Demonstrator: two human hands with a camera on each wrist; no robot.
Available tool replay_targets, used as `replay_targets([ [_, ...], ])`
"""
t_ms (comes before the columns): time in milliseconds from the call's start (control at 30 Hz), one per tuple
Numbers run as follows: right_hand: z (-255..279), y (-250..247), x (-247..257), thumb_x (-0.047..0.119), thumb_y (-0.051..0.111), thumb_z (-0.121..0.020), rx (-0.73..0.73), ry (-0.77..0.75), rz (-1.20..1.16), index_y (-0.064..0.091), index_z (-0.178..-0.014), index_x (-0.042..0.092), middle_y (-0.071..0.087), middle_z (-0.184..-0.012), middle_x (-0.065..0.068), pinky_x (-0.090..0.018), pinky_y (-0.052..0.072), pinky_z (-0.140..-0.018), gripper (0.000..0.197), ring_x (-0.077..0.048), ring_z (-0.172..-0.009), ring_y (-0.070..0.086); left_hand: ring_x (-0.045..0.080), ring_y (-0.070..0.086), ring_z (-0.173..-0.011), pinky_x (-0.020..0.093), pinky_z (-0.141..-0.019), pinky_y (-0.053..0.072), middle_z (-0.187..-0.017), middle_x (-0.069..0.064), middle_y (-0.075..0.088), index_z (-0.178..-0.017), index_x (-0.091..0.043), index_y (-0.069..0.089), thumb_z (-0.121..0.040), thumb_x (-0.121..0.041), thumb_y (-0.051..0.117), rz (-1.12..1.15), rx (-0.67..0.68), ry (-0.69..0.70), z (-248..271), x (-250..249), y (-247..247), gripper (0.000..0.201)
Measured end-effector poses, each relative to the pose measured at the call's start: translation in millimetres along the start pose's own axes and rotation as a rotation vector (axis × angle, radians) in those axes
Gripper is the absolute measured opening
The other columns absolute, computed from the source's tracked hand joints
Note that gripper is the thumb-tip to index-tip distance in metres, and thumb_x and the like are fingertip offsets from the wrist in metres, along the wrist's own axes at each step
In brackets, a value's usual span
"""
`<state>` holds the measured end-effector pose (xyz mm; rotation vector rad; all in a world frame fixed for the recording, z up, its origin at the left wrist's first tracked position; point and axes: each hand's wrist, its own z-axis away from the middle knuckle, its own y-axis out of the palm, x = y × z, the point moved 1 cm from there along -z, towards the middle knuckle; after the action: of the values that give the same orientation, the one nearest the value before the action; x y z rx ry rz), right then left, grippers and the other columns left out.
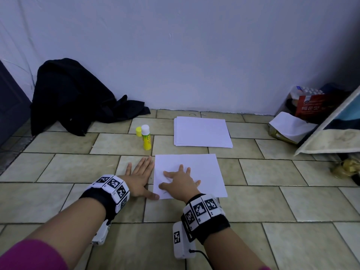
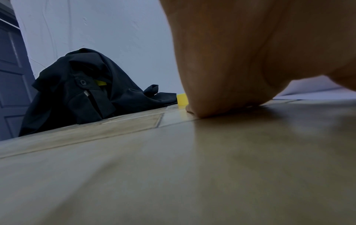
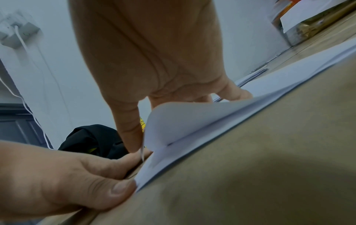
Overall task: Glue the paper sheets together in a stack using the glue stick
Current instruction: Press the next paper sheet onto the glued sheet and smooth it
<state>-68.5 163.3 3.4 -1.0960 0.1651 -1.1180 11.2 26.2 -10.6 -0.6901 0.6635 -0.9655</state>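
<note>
- Your right hand [image 1: 181, 182] lies spread on the near-left part of the glued sheets [image 1: 204, 172], fingers [image 3: 127, 130] straight and apart, pressing down on the paper.
- In the right wrist view the top sheet's near-left corner [image 3: 165, 121] curls up off the sheets below, just beside your index fingertip; it looks not yet stuck down, so that corner probably wants the next press.
- Your left hand [image 1: 139, 178] lies flat on the floor [image 1: 78, 201], just left of the sheets' left edge, fingers straight and together; its thumb tip touches the near-left corner of the paper.
- The glue stick [image 1: 146, 138] stands upright, so its long axis points up, beyond your left fingertips and slightly to their right. Your left hand is the nearer one to it.
- Its yellow cap [image 1: 138, 131] is off and stands on the floor touching the stick's left side.
- The loose paper pile [image 1: 202, 132] lies beyond your right fingertips, past the far edge of the glued sheets, well apart from the fingers.
- Count: one glue stick, one cap, two lots of paper. At least two sheets show in the near lot; the far pile's sheets cannot be counted.
- A dark garment [image 1: 74, 98] lies far off to the left, against the wall.
</note>
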Motion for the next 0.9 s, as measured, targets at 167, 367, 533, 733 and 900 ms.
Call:
replay_targets([
  [167, 0.0, -0.2, 2.6, 0.046, 0.049, -0.094, 0.003, 0.01, 0.009, 0.034, -0.145, 0.038, -0.006, -0.161, -0.006, -0.067, 0.0, -0.109, 0.054, -0.03, -0.147, -0.011, 0.017, -0.037, -0.137, 0.048, -0.111, -0.02, -0.15, 0.002, -0.04, -0.143, -0.011, -0.033, -0.078, -0.071, 0.056, -0.017, 0.001, -0.004, -1.7, -0.8, 0.8, 0.125],
  [367, 0.6, 0.5, 4.1, 0.05, 0.049, -0.093, -0.004, 0.009, 0.019, 0.034, -0.145, 0.038, -0.005, -0.161, -0.006, -0.068, 0.001, -0.108, 0.056, -0.031, -0.147, -0.011, 0.009, -0.041, -0.129, 0.048, -0.11, -0.021, -0.139, -0.004, -0.047, -0.142, -0.012, -0.034, -0.023, -0.105, 0.027, -0.032, 0.035, 0.012, -4.7, 3.5, -1.9, 0.163],
  [533, 1.9, -0.8, 3.2, 0.06, 0.039, -0.094, 0.005, -0.003, -0.014, 0.034, -0.145, 0.037, -0.005, -0.161, -0.007, -0.068, -0.001, -0.108, 0.057, -0.03, -0.147, -0.011, 0.018, -0.035, -0.139, 0.047, -0.112, -0.018, -0.151, 0.003, -0.039, -0.145, -0.01, -0.031, -0.084, -0.063, 0.056, -0.052, -0.012, -0.007, -2.0, 0.7, 2.8, 0.118],
  [733, -0.2, -2.0, 0.9, 0.018, 0.033, -0.1, 0.027, -0.004, 0.072, 0.026, -0.148, 0.041, -0.005, -0.161, -0.007, -0.066, 0.003, -0.11, 0.054, -0.029, -0.147, -0.011, 0.019, -0.036, -0.139, 0.048, -0.114, -0.017, -0.15, 0.003, -0.04, -0.144, -0.011, -0.032, -0.084, -0.059, 0.059, -0.043, 0.032, 0.017, 3.0, -0.4, -3.0, 0.119],
  [900, 1.1, -2.9, -0.6, 0.006, 0.038, -0.095, 0.019, -0.019, 0.076, 0.026, -0.148, 0.04, -0.005, -0.161, -0.006, -0.065, 0.004, -0.111, 0.064, -0.028, -0.147, -0.01, 0.016, -0.04, -0.135, 0.051, -0.114, -0.019, -0.147, 0.002, -0.044, -0.143, -0.013, -0.035, -0.079, -0.058, 0.066, -0.041, 0.086, 0.049, 2.2, 4.8, -6.7, 0.128],
])
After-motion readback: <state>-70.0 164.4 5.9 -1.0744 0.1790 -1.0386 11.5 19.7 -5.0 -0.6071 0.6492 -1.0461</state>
